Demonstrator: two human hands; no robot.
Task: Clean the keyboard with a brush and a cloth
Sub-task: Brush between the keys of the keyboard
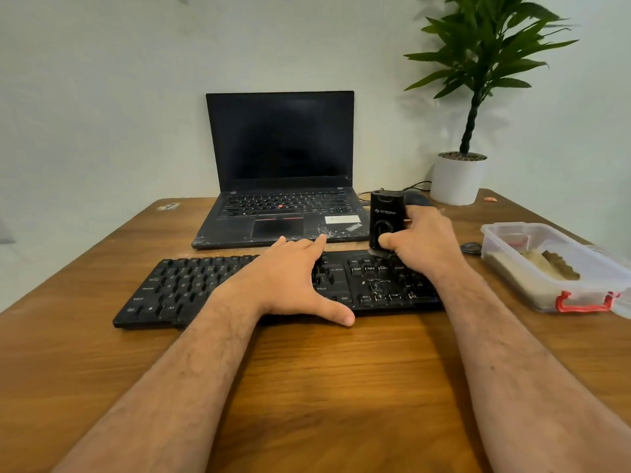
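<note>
Keyboard [191, 288] under flat left hand [290, 281]; right hand [420, 240] grips brush [386, 216]

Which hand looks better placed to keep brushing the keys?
The right hand: it grips the black brush over the keyboard's right end. The left hand just rests flat on the keys.

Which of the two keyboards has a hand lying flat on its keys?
The separate black keyboard nearest the person, under the left hand; the laptop keys behind are untouched.
</note>
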